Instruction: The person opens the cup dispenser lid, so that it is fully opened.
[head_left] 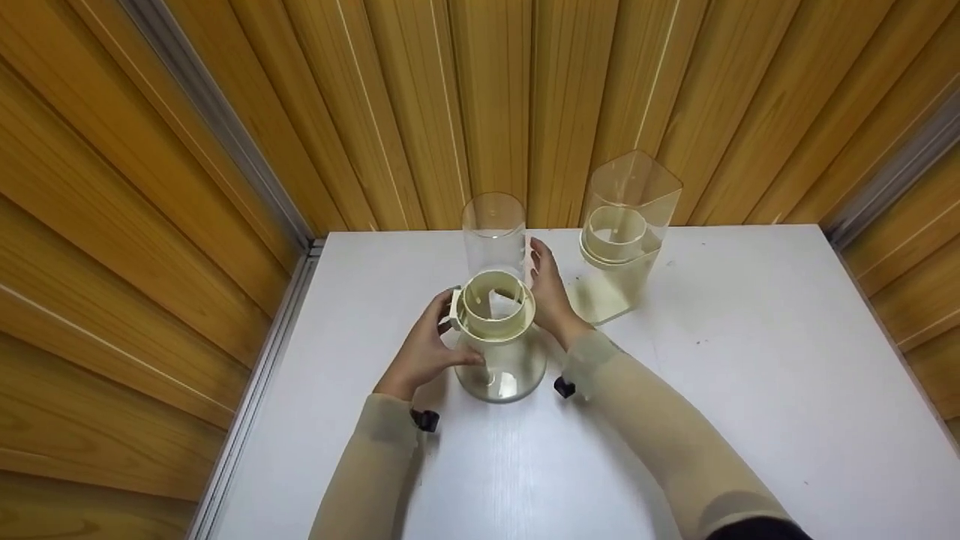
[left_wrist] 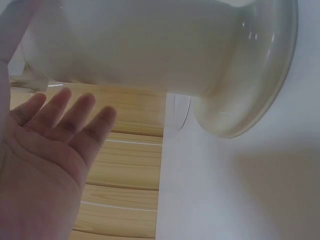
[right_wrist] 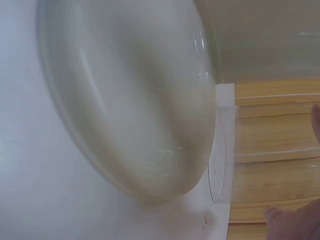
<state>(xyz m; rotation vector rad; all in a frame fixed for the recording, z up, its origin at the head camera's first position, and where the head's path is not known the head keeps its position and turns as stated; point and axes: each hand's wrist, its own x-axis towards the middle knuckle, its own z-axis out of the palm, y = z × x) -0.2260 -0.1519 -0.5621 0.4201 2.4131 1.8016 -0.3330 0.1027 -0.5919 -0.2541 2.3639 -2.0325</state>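
A cream plastic stand with a flared round foot and a hollow collar on top stands upright on the table. At its left side is my left hand, thumb across its front and the other fingers by a small bracket on the collar. Those fingers look extended in the left wrist view. A clear open-topped tube stands just behind the stand. My right hand reaches past the stand's right side, its fingers loosely bent beside the tube. Part of the tube is hidden behind the collar.
To the right at the back stands another cream stand with a round collar and a clear, angular cover. The white table meets wood-panelled walls at the back and sides. A metal rail runs along the left edge.
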